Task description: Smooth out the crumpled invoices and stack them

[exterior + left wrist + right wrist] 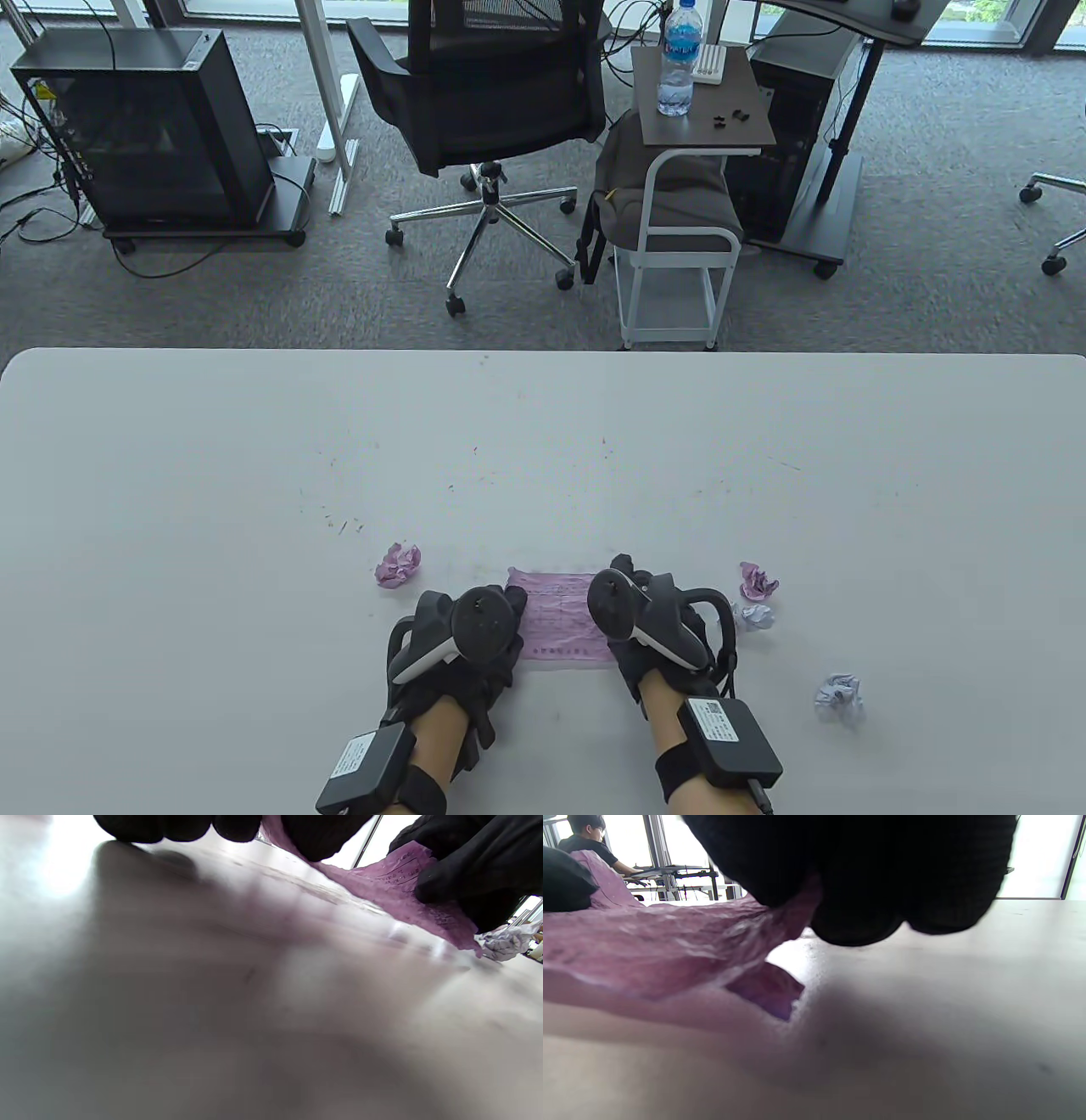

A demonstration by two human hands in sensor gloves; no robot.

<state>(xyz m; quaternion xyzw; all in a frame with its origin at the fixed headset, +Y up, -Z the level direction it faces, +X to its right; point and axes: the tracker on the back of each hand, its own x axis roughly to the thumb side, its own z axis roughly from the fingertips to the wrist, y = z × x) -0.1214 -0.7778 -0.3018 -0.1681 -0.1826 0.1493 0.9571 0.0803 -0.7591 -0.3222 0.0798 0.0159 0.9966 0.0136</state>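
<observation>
pinching the pink invoice (560, 620) at its two short edges, the left hand (462, 645) and right hand (653, 628) hold it stretched, partly lifted off the white table (543, 441), their fingers (857, 921) curled onto the paper. crumpled pink balls lie just left (397, 565) and right (757, 581) of the invoice, two white balls (838, 692) farther right.

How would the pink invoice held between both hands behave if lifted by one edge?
The pink invoice would probably flop: it is a thin sheet, and it sags between the left hand and right hand in the right wrist view. It likely keeps its creases, since its surface looks wrinkled. It seems very light.
</observation>
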